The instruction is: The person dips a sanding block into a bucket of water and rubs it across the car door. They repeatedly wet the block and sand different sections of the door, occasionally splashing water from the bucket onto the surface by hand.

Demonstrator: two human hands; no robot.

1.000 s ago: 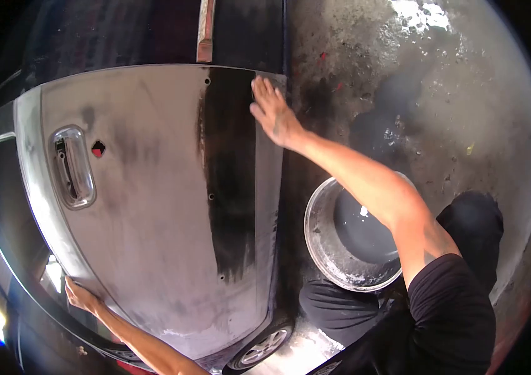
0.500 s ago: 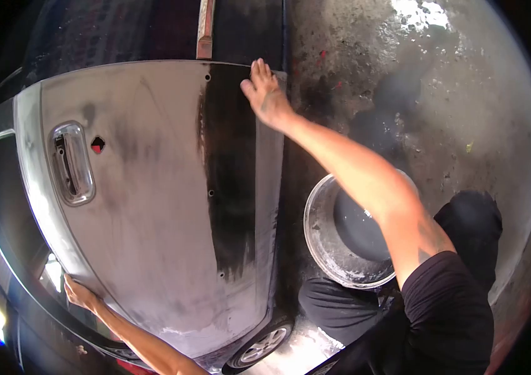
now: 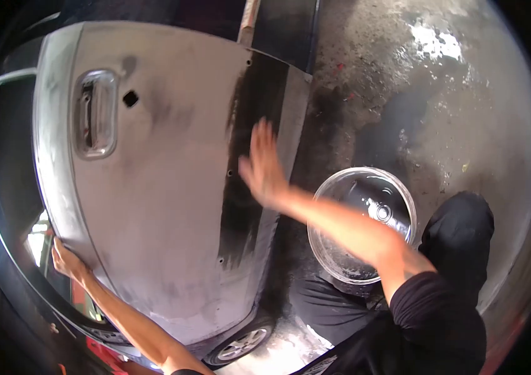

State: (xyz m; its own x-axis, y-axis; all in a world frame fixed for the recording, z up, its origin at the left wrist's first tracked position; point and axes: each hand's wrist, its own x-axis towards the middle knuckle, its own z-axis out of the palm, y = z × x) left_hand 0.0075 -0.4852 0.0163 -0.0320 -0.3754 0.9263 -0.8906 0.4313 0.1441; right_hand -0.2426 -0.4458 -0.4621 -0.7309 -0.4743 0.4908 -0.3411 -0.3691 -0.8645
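Observation:
A car door [image 3: 159, 187] with a sanded, dull grey-pink surface fills the left half of the view. A dark strip [image 3: 259, 112] with small holes runs along its lower part. My right hand [image 3: 264, 165], slightly blurred, lies over this strip with its fingers stretched out and thumb apart; nothing shows in it. At the window edge of the door, my left hand [image 3: 67, 259] has its fingers wrapped round the frame. The door handle recess [image 3: 96, 114] and a small square hole [image 3: 130, 99] are near the top left.
A round bucket of water [image 3: 365, 194] stands on the wet floor [image 3: 396, 87], between the door and my bent knees [image 3: 459, 231]. Below the door is a car wheel [image 3: 243, 345]. Trim [image 3: 249, 22] lines the neighbouring dark panel.
My right hand has moved down the dark strip from the door's far edge. The view has shifted, and more of the bucket's inside shows, with ripples on the water.

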